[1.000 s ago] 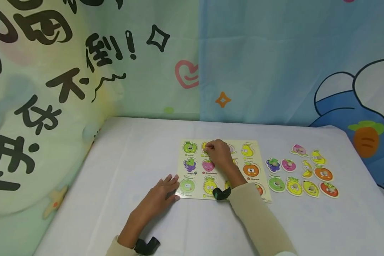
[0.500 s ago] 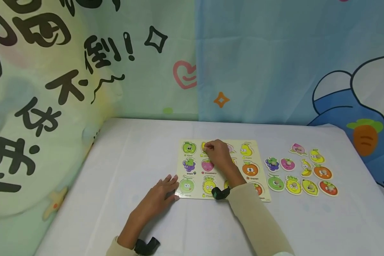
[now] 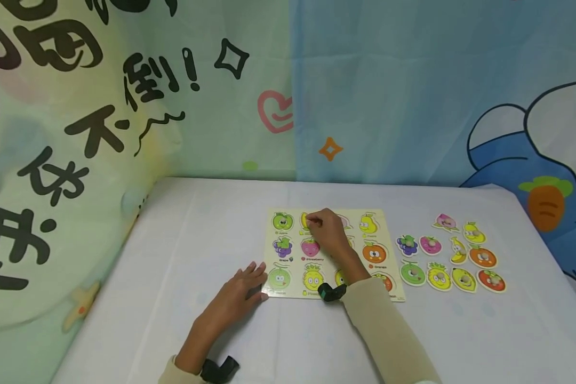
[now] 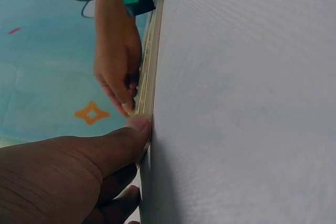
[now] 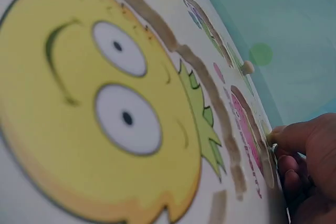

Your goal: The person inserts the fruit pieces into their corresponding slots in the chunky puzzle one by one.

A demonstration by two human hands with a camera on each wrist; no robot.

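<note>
A pale yellow fruit puzzle board (image 3: pixel 295 266) lies on the table, with cartoon fruits in rows. My right hand (image 3: pixel 330 230) is over its top row, where thumb and fingertips pinch a yellow fruit puzzle piece (image 3: pixel 304 221) that they partly cover. In the right wrist view, those fingertips (image 5: pixel 283 137) meet at the board's far edge, beyond the pineapple picture (image 5: pixel 79 129). My left hand (image 3: pixel 242 290) rests at the board's lower left corner with its fingers spread. In the left wrist view, the left thumb (image 4: pixel 137 124) touches the board's edge.
Right of the board lie several loose fruit pieces, among them grapes (image 3: pixel 407 245), a banana (image 3: pixel 458 250), an orange (image 3: pixel 482 257) and a tomato (image 3: pixel 492 281). A small knob (image 5: pixel 248 67) stands up from the board. A printed cloth backdrop (image 3: pixel 389 106) rises behind the white table (image 3: pixel 211 224).
The head view has shifted slightly, carrying the board a little to the left in the picture. Both hands stay at nearly the same places on the board.
</note>
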